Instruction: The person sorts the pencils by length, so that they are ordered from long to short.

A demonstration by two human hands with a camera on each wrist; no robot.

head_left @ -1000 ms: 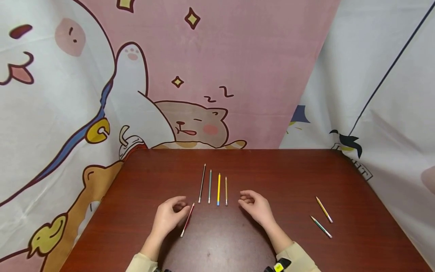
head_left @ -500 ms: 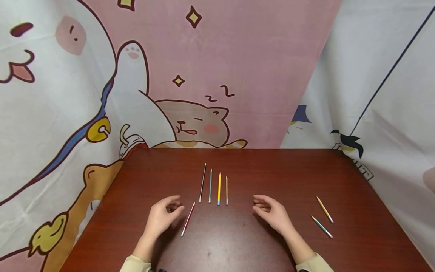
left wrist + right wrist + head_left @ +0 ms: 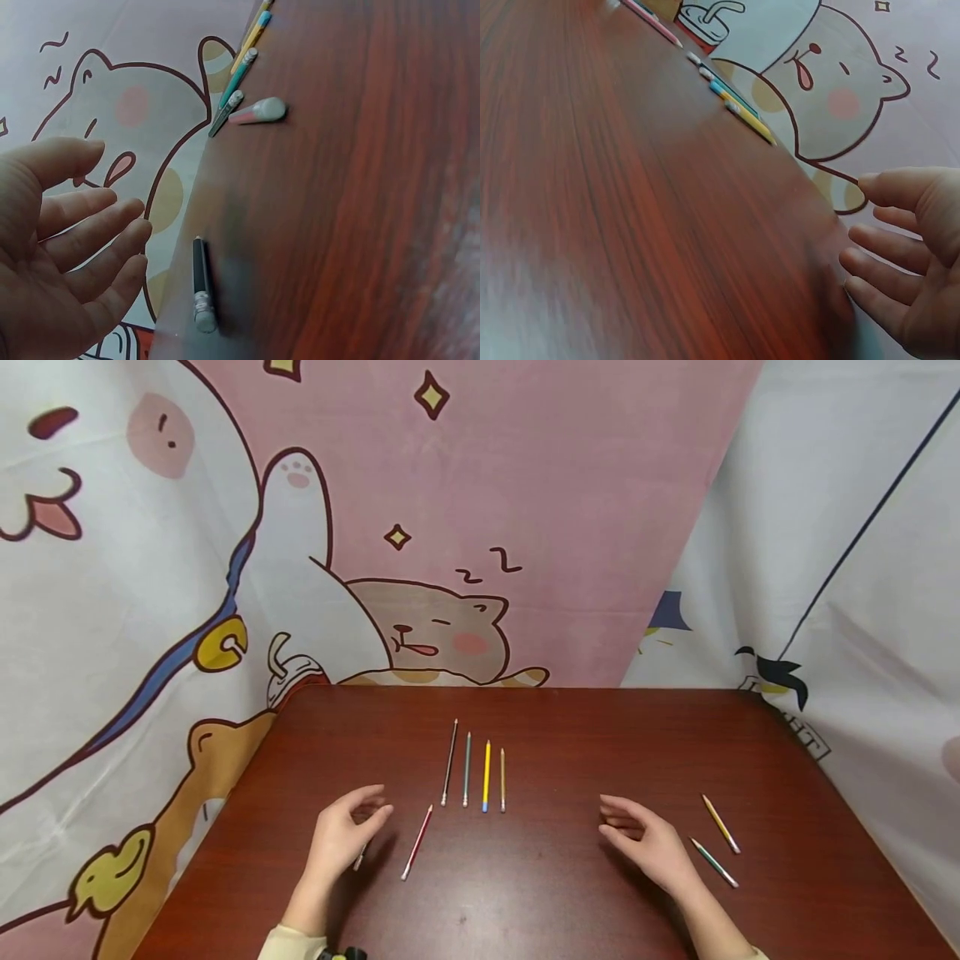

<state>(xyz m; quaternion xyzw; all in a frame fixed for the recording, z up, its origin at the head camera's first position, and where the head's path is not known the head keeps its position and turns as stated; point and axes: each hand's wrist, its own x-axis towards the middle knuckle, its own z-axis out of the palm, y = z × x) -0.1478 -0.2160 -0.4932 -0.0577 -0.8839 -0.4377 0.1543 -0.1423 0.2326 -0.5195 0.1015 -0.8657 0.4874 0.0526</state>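
Both hands [image 3: 341,831] [image 3: 651,847] hover relaxed near pencils [image 3: 487,777] on a reddish table [image 3: 540,902] before cartoon cloth [image 3: 585,485].

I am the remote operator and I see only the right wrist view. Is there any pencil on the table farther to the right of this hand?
Observer: Yes, the head view shows two on the table to the right of the right hand: a yellow pencil and a green pencil.
Operator: Thank you. And at the far left side, what is lying there?
Observer: A dark pencil lies near the left hand; the left wrist view shows it best.
Operator: Is this hand already holding something?
Observer: No, in that view nothing shows between its thumb and its fingers.
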